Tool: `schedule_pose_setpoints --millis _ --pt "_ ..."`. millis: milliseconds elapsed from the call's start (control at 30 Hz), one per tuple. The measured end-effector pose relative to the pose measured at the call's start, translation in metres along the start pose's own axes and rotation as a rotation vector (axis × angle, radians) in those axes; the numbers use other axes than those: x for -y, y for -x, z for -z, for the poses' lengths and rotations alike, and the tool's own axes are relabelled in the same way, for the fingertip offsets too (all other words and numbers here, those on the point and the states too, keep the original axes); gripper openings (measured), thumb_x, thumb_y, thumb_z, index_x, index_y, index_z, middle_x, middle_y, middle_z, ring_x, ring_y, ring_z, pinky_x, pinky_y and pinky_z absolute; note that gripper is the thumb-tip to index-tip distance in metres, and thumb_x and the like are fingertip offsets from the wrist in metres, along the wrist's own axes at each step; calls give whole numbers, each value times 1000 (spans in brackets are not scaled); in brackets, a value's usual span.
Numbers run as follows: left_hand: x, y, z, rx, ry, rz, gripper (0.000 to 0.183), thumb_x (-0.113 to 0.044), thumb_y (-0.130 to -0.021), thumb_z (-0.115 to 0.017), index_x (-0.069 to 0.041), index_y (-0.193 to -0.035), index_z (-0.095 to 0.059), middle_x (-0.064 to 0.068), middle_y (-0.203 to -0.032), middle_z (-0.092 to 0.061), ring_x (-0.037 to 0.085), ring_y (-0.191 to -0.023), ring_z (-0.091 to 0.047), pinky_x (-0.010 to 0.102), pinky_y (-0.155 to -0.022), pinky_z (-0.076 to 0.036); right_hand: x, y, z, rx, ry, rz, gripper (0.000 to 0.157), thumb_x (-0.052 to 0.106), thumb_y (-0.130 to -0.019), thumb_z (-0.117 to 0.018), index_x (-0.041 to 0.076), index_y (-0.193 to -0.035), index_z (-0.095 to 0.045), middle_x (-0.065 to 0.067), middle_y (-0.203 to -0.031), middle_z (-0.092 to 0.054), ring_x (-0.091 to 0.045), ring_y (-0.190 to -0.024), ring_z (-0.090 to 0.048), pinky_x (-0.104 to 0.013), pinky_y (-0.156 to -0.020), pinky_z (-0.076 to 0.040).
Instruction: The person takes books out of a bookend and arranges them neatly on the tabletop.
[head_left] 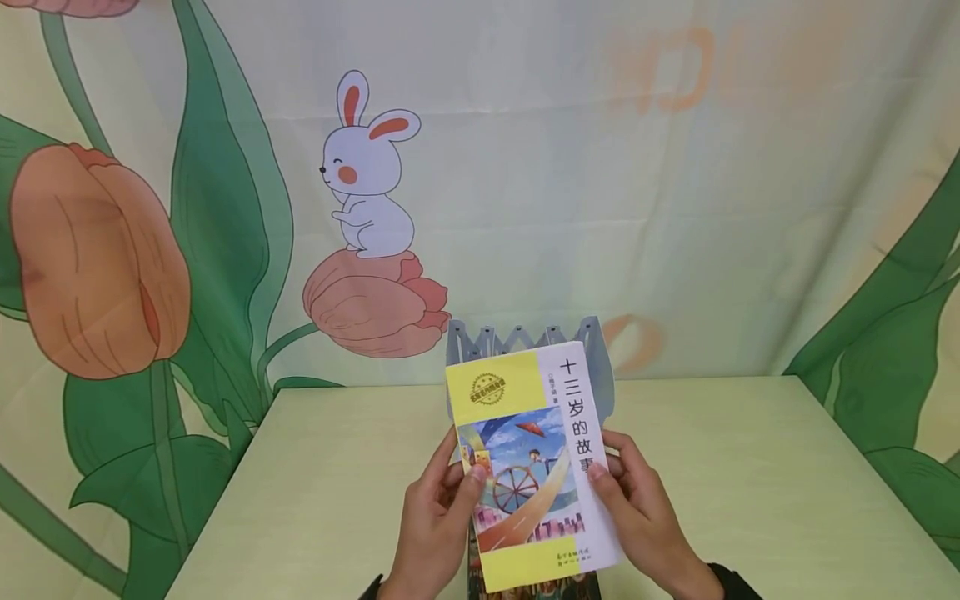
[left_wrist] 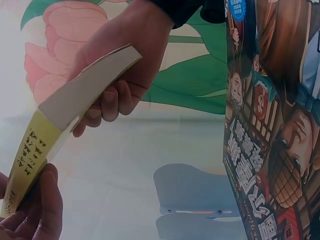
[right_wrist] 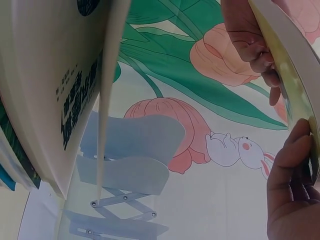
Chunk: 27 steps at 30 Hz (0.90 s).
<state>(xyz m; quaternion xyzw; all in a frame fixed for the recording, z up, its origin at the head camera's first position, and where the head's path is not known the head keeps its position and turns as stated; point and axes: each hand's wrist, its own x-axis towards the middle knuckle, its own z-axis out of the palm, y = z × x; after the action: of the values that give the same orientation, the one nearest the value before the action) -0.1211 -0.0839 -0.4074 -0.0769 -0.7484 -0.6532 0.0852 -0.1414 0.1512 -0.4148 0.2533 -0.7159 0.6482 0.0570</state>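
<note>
A storybook [head_left: 525,467] with a yellow and white cover is held up in front of me, its illustrated face toward the head camera and slightly tilted. My left hand [head_left: 438,521] grips its left edge, thumb on the cover and fingers behind. On the right edge my right hand [head_left: 648,521] holds it the same way, thumb near the title. The left wrist view shows the book's pale page edges [left_wrist: 92,87] and yellow spine. Below it, partly hidden, is a dark illustrated book [head_left: 534,586].
Behind the held book stands a grey-blue expandable book rack [head_left: 600,367] with crisscross links [right_wrist: 125,202]. In the right wrist view, a white book with black lettering [right_wrist: 50,90] stands beside other books. A pale table [head_left: 757,467] meets a curtain printed with tulips and a rabbit [head_left: 367,183].
</note>
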Motion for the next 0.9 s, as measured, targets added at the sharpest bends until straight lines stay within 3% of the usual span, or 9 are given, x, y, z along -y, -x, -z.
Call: schedule_pose_setpoints --millis 367,500,600,733,900 --pt "1 1 3 -13 7 -7 55 -21 -101 -55 -11 -152 -37 5 -71 -56 4 -57 -39 21 -56 -38 -2 3 4 57 15 46 42 -1 -102 -41 2 -144 -38 -28 -110 -68 -15 -82 -74 -38 -60 -59" --pt "2 2 5 9 38 20 54 -23 -102 -54 -12 -151 -37 11 -89 -70 6 -65 -55 21 -61 -45 -3 4 4 57 62 54 47 -3 -101 -43 2 -147 -35 -27 -107 -70 -13 -81 -73 -36 -60 -59" --pt "2 1 6 20 40 22 52 -23 -102 -53 -14 -151 -38 14 -97 -74 8 -68 -59 21 -61 -46 -2 5 4 50 100 40 50 -2 -100 -45 3 -149 -34 -26 -106 -71 -12 -80 -73 -35 -60 -59" --pt "4 2 7 16 -5 -1 51 -21 -101 -55 -11 -149 -41 10 -82 -71 4 -57 -47 19 -55 -39 -1 7 4 47 124 8 52 0 -101 -46 5 -150 -33 -24 -106 -72 -11 -79 -73 -35 -60 -59" --pt "6 3 8 27 -44 -16 50 -21 -101 -55 -10 -149 -42 7 -79 -69 4 -57 -48 20 -55 -39 -1 10 5 48 131 -32 54 2 -101 -48 6 -152 -31 -24 -107 -72 -10 -79 -72 -34 -60 -59"
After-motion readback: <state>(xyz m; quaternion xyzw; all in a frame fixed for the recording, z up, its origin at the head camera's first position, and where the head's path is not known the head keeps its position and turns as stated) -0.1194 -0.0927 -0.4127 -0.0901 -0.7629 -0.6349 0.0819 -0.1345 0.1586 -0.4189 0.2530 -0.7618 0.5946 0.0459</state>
